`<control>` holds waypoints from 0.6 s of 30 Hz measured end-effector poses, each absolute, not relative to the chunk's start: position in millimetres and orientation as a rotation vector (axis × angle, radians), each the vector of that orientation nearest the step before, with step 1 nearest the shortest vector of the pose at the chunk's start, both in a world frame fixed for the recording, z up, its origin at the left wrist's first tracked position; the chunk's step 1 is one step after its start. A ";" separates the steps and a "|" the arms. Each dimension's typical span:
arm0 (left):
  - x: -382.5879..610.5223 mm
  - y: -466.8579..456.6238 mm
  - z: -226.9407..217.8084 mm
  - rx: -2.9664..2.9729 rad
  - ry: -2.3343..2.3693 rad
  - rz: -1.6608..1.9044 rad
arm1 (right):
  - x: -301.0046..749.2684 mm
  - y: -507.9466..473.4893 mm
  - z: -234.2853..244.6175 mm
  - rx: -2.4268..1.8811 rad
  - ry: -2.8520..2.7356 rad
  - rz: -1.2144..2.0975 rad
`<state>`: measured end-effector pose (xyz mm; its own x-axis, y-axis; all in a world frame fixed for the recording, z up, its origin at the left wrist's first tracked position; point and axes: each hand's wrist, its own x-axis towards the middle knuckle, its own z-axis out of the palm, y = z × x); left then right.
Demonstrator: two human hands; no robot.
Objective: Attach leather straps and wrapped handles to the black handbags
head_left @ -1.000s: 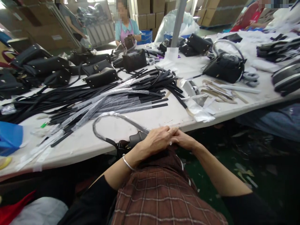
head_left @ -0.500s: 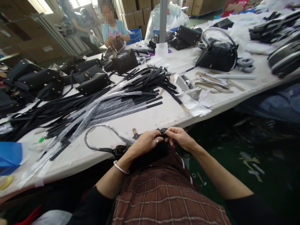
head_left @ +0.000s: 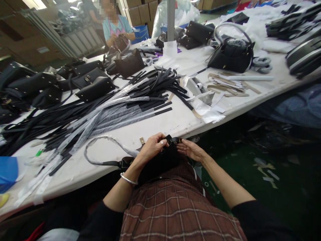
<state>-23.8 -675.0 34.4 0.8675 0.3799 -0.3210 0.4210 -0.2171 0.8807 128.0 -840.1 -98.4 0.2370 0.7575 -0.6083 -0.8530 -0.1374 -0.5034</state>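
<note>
At the table's near edge, a seated person grips a black bag resting on the lap, at 6 o'clock in the view. The left hand pinches the bag's top rim; the right hand closes on the same rim just beside it, by a small buckle. The bag's wrapped handle loops onto the table toward 9 o'clock. Black straps lie heaped at 11 o'clock. A co-worker holds a brown bag at 12 o'clock.

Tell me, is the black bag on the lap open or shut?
Cannot tell. The black bag lies on the lap under the left hand and right hand, which cover its top edge.
</note>
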 end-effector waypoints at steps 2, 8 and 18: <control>-23.0 -676.0 31.8 1.827 0.594 -0.028 | 129.4 -835.5 -106.8 -0.996 0.179 1.404; -27.3 -676.5 24.0 1.788 0.608 -0.049 | 131.0 -828.3 -120.7 -1.003 0.243 1.383; -35.4 -673.2 19.4 1.695 0.641 -0.077 | 128.8 -829.8 -103.7 -1.003 0.150 1.192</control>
<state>-35.4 -673.2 19.4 0.8430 0.3680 -0.3924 0.4509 -0.0854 0.8885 128.8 -829.8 -103.7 0.4137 0.7006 -0.5813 -0.8229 0.0146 -0.5680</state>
